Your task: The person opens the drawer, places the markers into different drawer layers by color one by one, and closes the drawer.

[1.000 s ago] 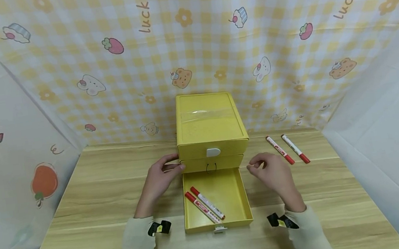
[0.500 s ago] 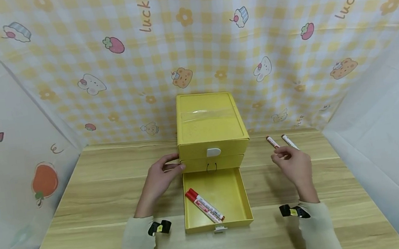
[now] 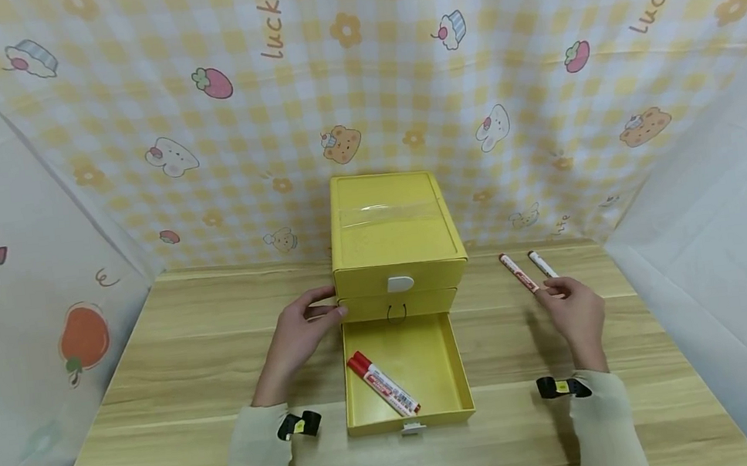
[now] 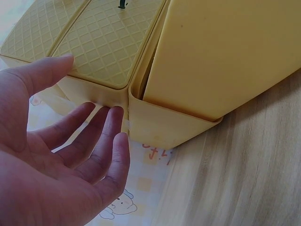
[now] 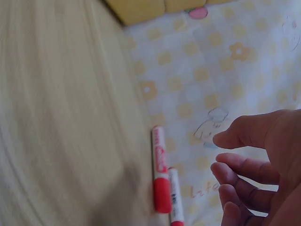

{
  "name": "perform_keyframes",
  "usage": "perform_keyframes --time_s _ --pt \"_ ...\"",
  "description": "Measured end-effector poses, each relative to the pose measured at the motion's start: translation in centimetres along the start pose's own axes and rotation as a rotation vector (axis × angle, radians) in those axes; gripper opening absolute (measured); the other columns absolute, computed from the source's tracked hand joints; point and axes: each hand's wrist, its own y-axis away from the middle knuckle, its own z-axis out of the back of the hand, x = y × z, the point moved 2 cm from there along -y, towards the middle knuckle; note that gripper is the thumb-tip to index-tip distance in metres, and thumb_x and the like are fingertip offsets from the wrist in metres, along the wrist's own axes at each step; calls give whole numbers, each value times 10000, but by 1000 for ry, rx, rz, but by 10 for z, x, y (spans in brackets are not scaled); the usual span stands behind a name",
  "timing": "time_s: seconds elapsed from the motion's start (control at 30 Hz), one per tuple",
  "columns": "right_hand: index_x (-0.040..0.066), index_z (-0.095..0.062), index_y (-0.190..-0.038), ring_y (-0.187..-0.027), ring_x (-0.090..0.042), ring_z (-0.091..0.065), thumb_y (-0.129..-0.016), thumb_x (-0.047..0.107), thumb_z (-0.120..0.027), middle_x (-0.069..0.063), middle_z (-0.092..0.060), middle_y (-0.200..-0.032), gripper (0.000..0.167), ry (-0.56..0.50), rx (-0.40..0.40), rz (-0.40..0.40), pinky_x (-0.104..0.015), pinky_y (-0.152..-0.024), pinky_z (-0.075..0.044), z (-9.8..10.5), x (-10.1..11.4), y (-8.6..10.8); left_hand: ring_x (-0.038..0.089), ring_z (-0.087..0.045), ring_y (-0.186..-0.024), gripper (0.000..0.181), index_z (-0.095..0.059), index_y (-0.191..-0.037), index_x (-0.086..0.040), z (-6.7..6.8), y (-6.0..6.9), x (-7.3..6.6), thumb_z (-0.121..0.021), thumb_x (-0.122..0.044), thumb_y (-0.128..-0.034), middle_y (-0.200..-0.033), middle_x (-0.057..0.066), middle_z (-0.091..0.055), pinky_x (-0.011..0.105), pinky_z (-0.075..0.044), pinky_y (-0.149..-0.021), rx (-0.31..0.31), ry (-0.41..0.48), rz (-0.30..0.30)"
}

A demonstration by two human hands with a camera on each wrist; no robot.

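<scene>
A yellow drawer box (image 3: 389,223) stands at the back middle, its bottom drawer (image 3: 432,366) pulled out. Two red-capped markers (image 3: 383,383) lie side by side in that drawer. My left hand (image 3: 298,335) rests at the box's left front corner. In the left wrist view, its thumb lies at the drawer front and its loosely bent fingers touch the side. Over the table at right hovers my right hand (image 3: 576,317), fingers relaxed, with nothing held. Beneath and just beyond it lie a red-labelled marker (image 3: 518,272) and a white marker (image 3: 542,263), whose near end the hand hides.
The wooden table (image 3: 179,412) runs up to a yellow checked cloth (image 3: 253,162) behind the box. White sheets (image 3: 729,220) hang along both sides. A thin dark loop (image 3: 396,313) is on the middle drawer's front.
My right hand has moved rightward from beside the box to the two markers on the table. In the drawer, the two markers have come together. The left hand stays in place.
</scene>
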Motion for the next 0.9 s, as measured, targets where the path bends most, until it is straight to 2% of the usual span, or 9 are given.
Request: perform_keyframes --time_s 0.1,0.2,0.3,0.43,0.67,0.9 --pt "-52 -802 -1163 -753 -150 -665 -973 170 -833 -193 -808 -1033 294 10 8 -9 -373 -754 -438 -2 -7 -2 393 -697 -1285 562 -620 -1527 -28 0 0 1 -786 -276 -1051 -1493 217 -648 545 -588 -1042 7 3 -5" --pt "-80 -788 -1181 -917 -370 -704 -989 159 -821 -243 -793 -1079 309 20 20 -16 -448 -796 -447 -4 -13 -3 391 -697 -1286 563 -617 -1531 -31 0 0 1 -786 -270 -1049 -1486 214 -653 545 -589 -1041 10 -2 -2" --pt "-89 -776 -1216 -1063 -470 -679 -1003 168 -794 -268 -779 -1141 335 30 41 -35 -518 -861 -452 -7 -18 -4 373 -702 -1282 561 -622 -1531 -49 0 0 0 -792 -267 -1043 -1470 196 -668 543 -589 -1040 9 -4 4" --pt "-84 -769 -1245 -1135 -504 -662 -1002 198 -782 -270 -768 -1200 373 42 55 -49 -584 -920 -459 -10 -25 -5 363 -706 -1276 559 -626 -1529 -63 -1 -1 1 -800 -257 -1035 -1459 187 -676 545 -587 -1042 8 0 12" --pt "-93 -769 -1240 -1064 -493 -706 -984 163 -767 -259 -784 -1159 363 63 66 -45 -548 -823 -497 -14 -31 -7 367 -707 -1274 551 -633 -1521 -62 -1 0 2 -798 -267 -1037 -1491 177 -658 545 -594 -1029 -2 -14 13" --pt "-82 -769 -1243 -1064 -497 -700 -981 164 -768 -249 -788 -1139 359 90 89 -63 -579 -848 -499 -16 -36 -9 369 -704 -1276 557 -632 -1521 -63 -1 0 1 -804 -270 -1033 -1491 180 -657 547 -592 -1033 2 0 14"
